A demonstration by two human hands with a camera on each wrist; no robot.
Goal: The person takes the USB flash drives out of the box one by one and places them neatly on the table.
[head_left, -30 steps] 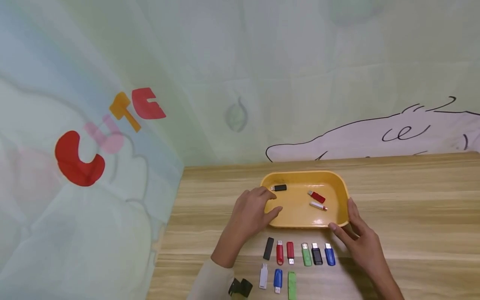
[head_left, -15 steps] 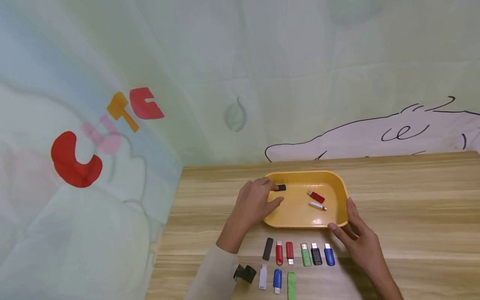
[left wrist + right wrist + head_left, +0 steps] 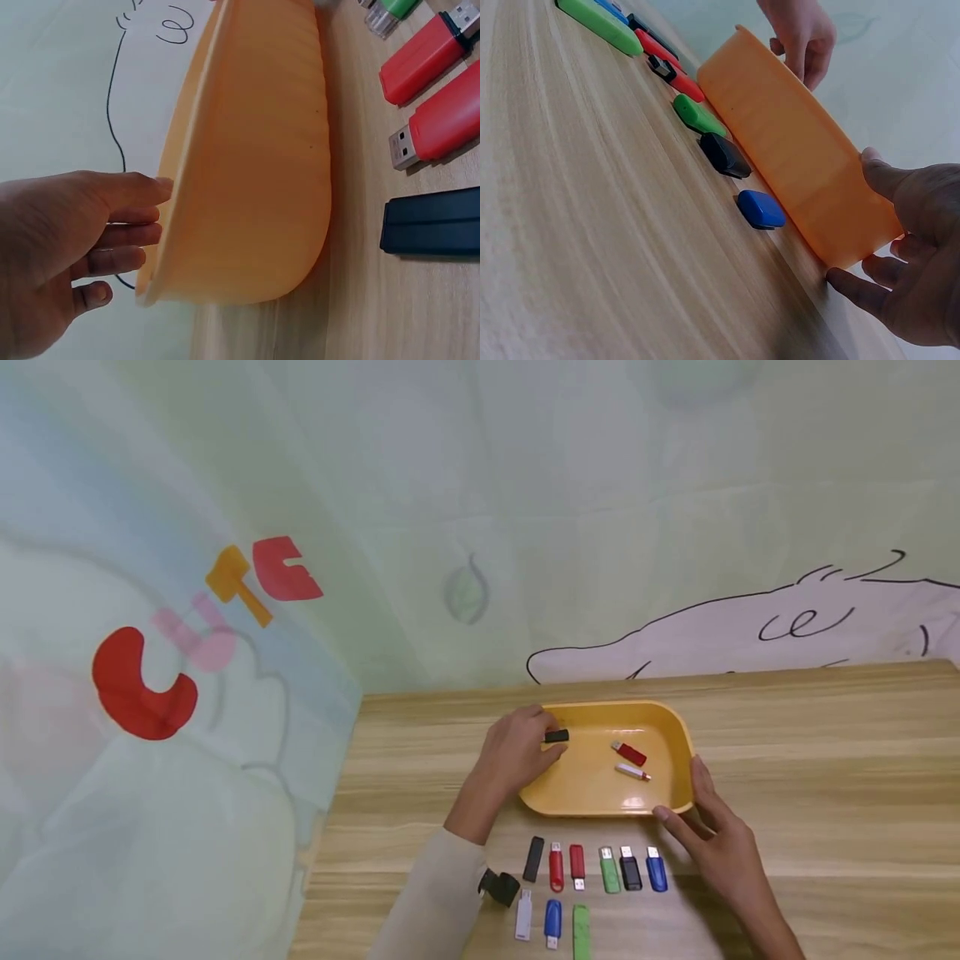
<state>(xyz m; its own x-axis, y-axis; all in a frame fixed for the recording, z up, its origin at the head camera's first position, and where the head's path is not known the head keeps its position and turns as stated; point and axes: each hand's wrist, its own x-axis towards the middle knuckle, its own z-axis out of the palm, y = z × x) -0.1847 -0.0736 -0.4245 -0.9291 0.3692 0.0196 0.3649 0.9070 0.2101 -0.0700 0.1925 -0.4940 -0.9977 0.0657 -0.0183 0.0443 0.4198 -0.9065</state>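
Observation:
A yellow tray (image 3: 585, 793) stands on the table, holding a black USB stick (image 3: 557, 737) at its left, and a red USB stick (image 3: 630, 753) and a white one (image 3: 633, 772) at its right. My left hand (image 3: 517, 747) reaches over the tray's left end, thumb and fingers on either side of the black stick; the drive still lies on the tray floor, and its left end is hidden. The left wrist view shows these fingers partly bent beyond the rim. My right hand (image 3: 720, 839) grips the tray's front right corner, thumb on the rim (image 3: 877, 172), fingers along its side.
In front of the tray lies a row of USB sticks: black (image 3: 533, 860), red (image 3: 556, 868), another red (image 3: 577, 864), green (image 3: 610, 870), black (image 3: 631, 870) and blue (image 3: 657, 870). Nearer are grey (image 3: 523, 917), blue (image 3: 553, 920) and green (image 3: 581, 931) ones. A printed cloth (image 3: 420, 568) hangs behind.
My left hand has moved further into the tray, its thumb and fingers closing in around the black USB stick. The right hand keeps its grip on the tray's corner.

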